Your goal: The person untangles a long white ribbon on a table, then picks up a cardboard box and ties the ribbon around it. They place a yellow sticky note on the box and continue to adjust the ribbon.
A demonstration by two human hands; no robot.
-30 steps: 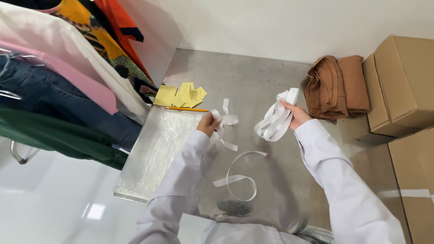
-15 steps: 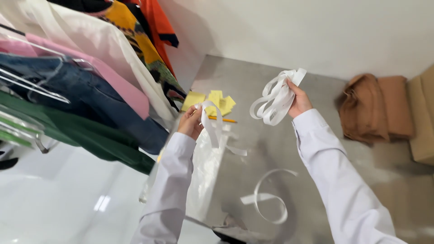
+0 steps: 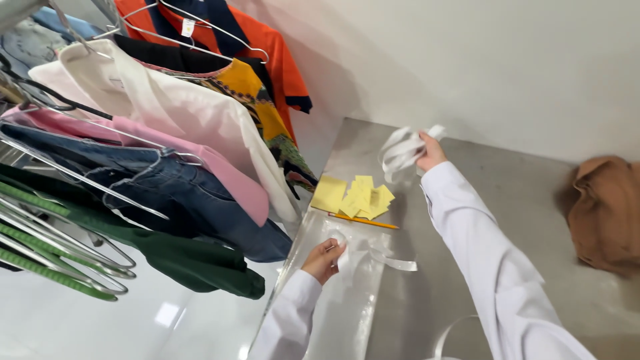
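A rack of hanging clothes (image 3: 153, 153) fills the left of the room: an orange top, a patterned yellow garment, a white shirt, a pink one, blue jeans and a dark green piece, all on wire hangers. Beside it runs a grey metal table (image 3: 507, 200) set against a plain white wall, with a folded brown garment (image 3: 603, 213) lying at its far right edge.

A person in long white sleeves works over the table. The right hand (image 3: 430, 153), raised near the wall end of the table, is closed around a bundle of white strips (image 3: 400, 150), loops of it spilling out to the left of the fist. The left hand (image 3: 325, 259), low at the table's near-left edge, pinches one end of a single white strip (image 3: 390, 261) between thumb and fingers; the strip trails to the right across the metal surface.

Between the two hands lies a loose pile of yellow paper slips (image 3: 357, 198), and just below it an orange pencil (image 3: 363, 221) lies flat, angled along the table. Another curl of white strip (image 3: 448, 337) shows at the bottom edge, partly hidden by the right sleeve.
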